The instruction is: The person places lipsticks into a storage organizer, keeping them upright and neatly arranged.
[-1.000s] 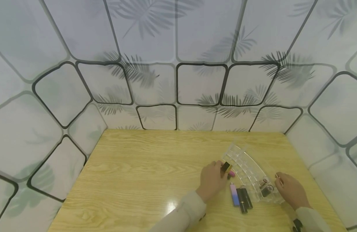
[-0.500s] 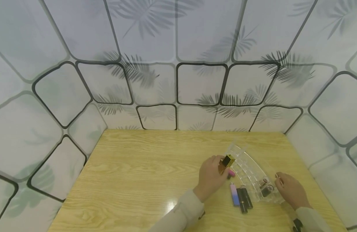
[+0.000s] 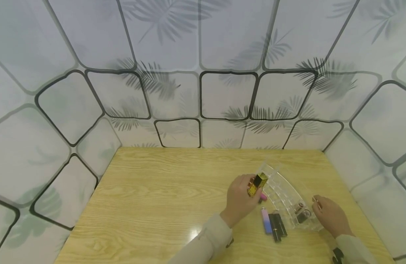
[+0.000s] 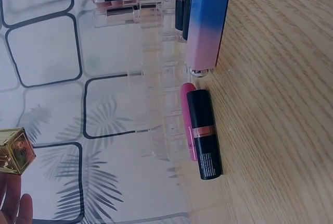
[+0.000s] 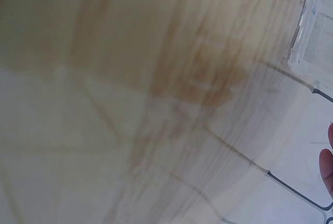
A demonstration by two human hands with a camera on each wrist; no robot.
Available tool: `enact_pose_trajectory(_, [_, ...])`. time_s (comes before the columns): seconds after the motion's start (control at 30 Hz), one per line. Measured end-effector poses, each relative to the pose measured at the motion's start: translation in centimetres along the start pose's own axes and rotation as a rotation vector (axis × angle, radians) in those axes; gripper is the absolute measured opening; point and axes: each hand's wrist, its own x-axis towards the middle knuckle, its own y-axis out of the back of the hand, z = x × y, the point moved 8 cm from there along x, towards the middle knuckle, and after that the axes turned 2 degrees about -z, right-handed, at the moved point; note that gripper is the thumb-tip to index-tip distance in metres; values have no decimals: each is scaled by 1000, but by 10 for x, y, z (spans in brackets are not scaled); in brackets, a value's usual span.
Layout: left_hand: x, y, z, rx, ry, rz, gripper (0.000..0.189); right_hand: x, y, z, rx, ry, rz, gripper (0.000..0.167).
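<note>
My left hand [image 3: 239, 198] grips a gold lipstick tube [image 3: 260, 179] with a black section, held near the organizer's left side. Its square gold end [image 4: 18, 151] shows above my fingers in the left wrist view. The clear, curved lipstick organizer [image 3: 283, 190] has stepped compartments, and a few lipsticks [image 3: 302, 217] stand at its near end. At the organizer's right side, my right hand [image 3: 333, 216] has curled fingers and pinches its upper edge. Only fingertips [image 5: 327, 166] of that hand show in the right wrist view, below the organizer's corner.
Left of the organizer lie a pink-to-blue tube [image 3: 266, 221], two black tubes [image 3: 275, 228] and a pink tube [image 3: 263, 197]. A black lipstick [image 4: 204, 135] lies against the pink one. Patterned fabric walls [image 3: 229, 95] enclose the wooden table [image 3: 156, 198].
My left hand has risen slightly away from the loose tubes, and the gold lipstick tube has turned to show more of its gold side. My right hand has stayed in place.
</note>
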Motion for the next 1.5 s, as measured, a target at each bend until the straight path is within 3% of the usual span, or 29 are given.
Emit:
enact_pose_trajectory(0.33, [3,-22,1,23,-42,-1,35,1,-2,-1,-2,-12,-13,23])
enact_pose_trajectory(0.63, [3,-64,8,94,-55,-63,35,1,2,-1,-9,-12,-8,23])
enact_pose_trajectory(0.77, [2,-86,11,92,-49,-124,34,0,3,-3,-1,-11,1,23])
enact_pose_trajectory(1.17, [1,-137,19,92,32,-319,34,-1,2,-1,5,-28,-19,26])
enact_pose_trajectory(1.5, [-2,-151,22,56,82,-351,34,-1,1,0,15,-49,-34,25])
